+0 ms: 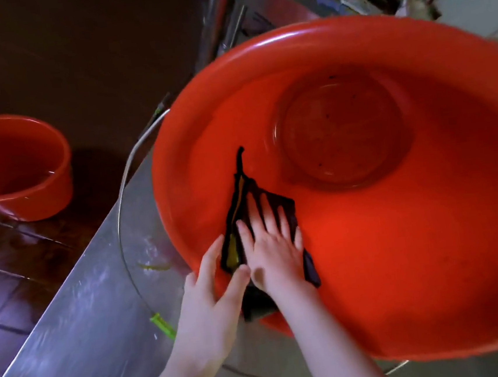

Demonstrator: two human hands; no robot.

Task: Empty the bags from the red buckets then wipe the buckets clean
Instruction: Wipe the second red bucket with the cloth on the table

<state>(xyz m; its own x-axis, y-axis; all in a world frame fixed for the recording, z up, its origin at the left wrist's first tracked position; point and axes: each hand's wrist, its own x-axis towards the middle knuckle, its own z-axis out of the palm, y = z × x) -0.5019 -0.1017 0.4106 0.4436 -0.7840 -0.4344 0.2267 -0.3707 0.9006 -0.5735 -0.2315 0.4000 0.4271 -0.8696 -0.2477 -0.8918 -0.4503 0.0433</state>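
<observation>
Wiping is under way: the right hand (pixel 274 255) is pressing a dark cloth (pixel 261 205) flat, fingers spread and straight, against the near inner wall of the big red bucket (pixel 401 265), which is sitting on the steel table (pixel 81 326). The left hand (pixel 211 286) is bracing the rim, fingers mostly straight (seemingly clamping nothing). Next, I judge, the cloth is needing to sweep toward the speckled bottom. A second red bucket (pixel 17 168) is waiting on the floor, its left side cut off.
</observation>
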